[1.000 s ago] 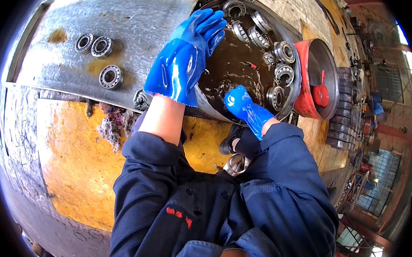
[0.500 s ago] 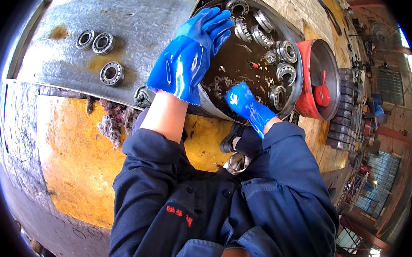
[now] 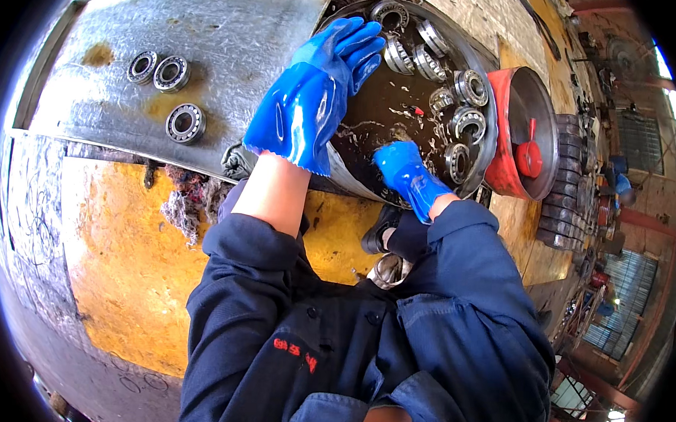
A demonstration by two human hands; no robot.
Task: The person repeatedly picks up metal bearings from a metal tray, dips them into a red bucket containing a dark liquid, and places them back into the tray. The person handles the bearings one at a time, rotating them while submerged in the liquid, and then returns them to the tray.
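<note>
The right hand in a blue rubber glove [image 3: 406, 172] is dipped in the round metal basin of dark oily liquid [image 3: 373, 99], upper middle; its grip cannot be told. The left gloved hand [image 3: 313, 97] is spread flat above. Shiny steel ring bearings [image 3: 470, 87] should be lifted slowly, so nothing splashes.

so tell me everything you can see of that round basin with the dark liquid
The round metal basin sits at the far edge of the steel sheet, beside a red tub. It looks like grey, worn steel and holds dark brown liquid. Several bearings lie along its far and right sides. The left hand reaches over its near rim; the right hand dips into the liquid.
</note>
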